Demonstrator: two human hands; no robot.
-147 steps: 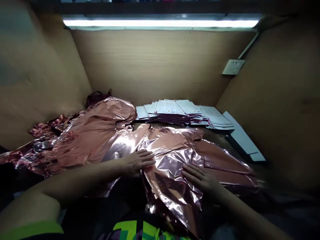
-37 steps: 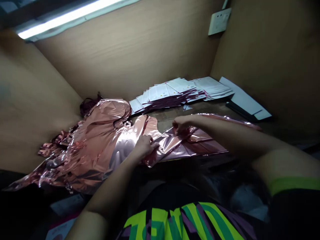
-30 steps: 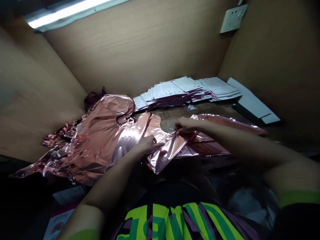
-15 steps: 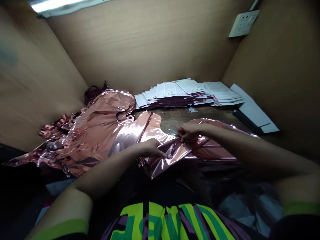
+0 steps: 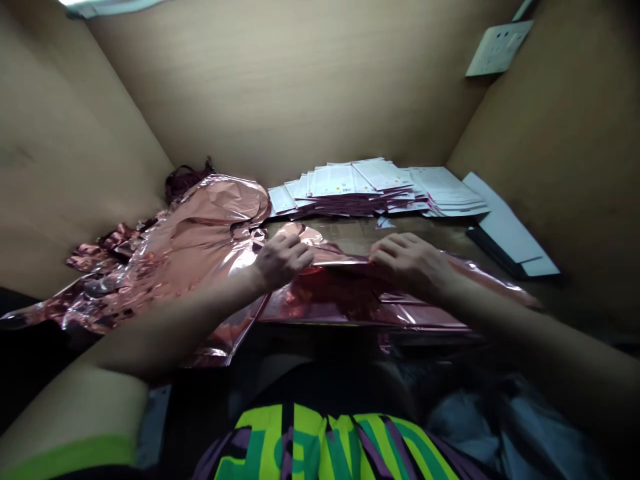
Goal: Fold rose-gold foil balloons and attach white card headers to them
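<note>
**Both hands press a fold into the rose-gold foil sheet**

At the centre of the frame the left hand (image 5: 281, 259) and the right hand (image 5: 411, 261) lie knuckles-up on the far edge of a folded foil sheet (image 5: 330, 303). The fingers curl down onto the foil and bear on it; neither hand pinches or lifts it, and whether the thumbs tuck under the edge cannot be told. The step in hand looks like creasing a fold — the doubled layer lies flat on the desk between the two hands and the person's lap, with a straight near edge.

The next move, judged from this, calls for an even sweep along the crease, since the film is thin, slick and springy and would likely slide or reopen under uneven pressure.

The foil is mirror-bright, pink-copper and wrinkled in fine facets. Left of centre, a loose heap of the same foil (image 5: 185, 240) billows. At the back, centre-right, fanned white printed cards (image 5: 370, 187) lie flat — matte against the shine — beside a long white box (image 5: 505, 227). Plain wooden panels wall the booth.
</note>
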